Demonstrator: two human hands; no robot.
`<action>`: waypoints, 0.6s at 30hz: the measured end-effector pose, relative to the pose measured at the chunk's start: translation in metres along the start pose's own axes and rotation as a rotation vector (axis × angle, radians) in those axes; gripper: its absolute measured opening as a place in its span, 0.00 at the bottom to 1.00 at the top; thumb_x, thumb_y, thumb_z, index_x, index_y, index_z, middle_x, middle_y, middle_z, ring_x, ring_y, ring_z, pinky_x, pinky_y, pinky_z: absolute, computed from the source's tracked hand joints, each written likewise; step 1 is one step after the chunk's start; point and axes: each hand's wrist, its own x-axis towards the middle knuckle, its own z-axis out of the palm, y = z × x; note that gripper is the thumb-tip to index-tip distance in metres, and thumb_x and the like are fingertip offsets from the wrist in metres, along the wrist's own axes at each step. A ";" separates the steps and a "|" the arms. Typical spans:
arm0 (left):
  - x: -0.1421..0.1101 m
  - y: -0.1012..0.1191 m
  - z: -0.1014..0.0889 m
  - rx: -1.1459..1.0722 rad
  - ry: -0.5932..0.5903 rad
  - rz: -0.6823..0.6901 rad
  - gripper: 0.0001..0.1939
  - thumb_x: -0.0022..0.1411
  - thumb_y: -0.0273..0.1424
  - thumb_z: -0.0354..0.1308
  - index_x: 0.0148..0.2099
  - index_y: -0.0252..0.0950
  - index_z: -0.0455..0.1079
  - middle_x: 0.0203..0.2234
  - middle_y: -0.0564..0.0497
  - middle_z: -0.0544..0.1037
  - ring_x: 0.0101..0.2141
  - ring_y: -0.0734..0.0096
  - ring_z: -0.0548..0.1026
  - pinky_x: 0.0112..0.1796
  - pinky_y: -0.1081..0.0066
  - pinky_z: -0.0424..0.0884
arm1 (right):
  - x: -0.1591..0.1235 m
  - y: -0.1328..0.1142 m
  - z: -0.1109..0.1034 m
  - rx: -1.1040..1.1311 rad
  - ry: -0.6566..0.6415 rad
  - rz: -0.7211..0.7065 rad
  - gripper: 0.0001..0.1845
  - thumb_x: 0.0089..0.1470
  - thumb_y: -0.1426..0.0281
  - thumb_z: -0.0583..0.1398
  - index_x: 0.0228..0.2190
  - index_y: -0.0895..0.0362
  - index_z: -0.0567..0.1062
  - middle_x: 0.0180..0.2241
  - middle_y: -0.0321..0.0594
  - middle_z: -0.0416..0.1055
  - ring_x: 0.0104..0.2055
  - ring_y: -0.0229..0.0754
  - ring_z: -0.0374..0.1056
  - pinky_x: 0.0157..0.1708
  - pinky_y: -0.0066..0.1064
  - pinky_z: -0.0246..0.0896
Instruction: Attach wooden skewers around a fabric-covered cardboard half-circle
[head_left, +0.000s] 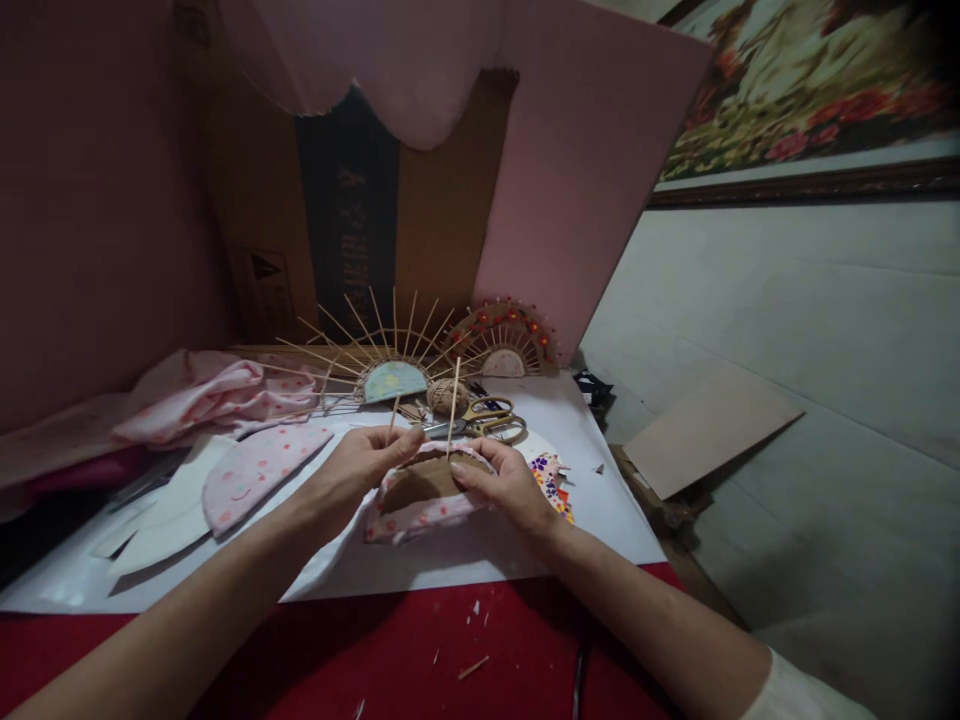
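Observation:
Between my two hands is a brown cardboard half-circle (420, 482), its edge wrapped in pink dotted fabric. My left hand (371, 455) pinches its left side, thumb on top. At the right side, my right hand (511, 482) grips it with the thumb pressed on the cardboard. One thin wooden stick (454, 405) stands up from the top edge near my right fingers. A shorter-looking stick (394, 418) rises beside my left thumb; its lower end is hidden. Just behind lie scissors with gold handles (491, 420) and a ball of twine (446, 398).
A stick fan with a pale green half-circle (394, 382) and a red-beaded fan (502, 362) stand behind. On the left are a pink dotted half-circle (259, 475), white card (176, 515) and crumpled pink fabric (217, 395). Floral fabric (551, 480) lies right. Scraps dot the red cloth (420, 660).

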 end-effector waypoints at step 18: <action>0.003 0.010 0.000 -0.031 0.280 -0.005 0.14 0.42 0.34 0.67 0.33 0.34 0.70 0.18 0.56 0.72 0.18 0.79 0.63 0.20 0.77 0.52 | 0.026 -0.031 -0.086 -0.938 0.228 -0.069 0.16 0.52 0.62 0.55 0.22 0.59 0.72 0.21 0.37 0.69 0.25 0.36 0.62 0.25 0.26 0.52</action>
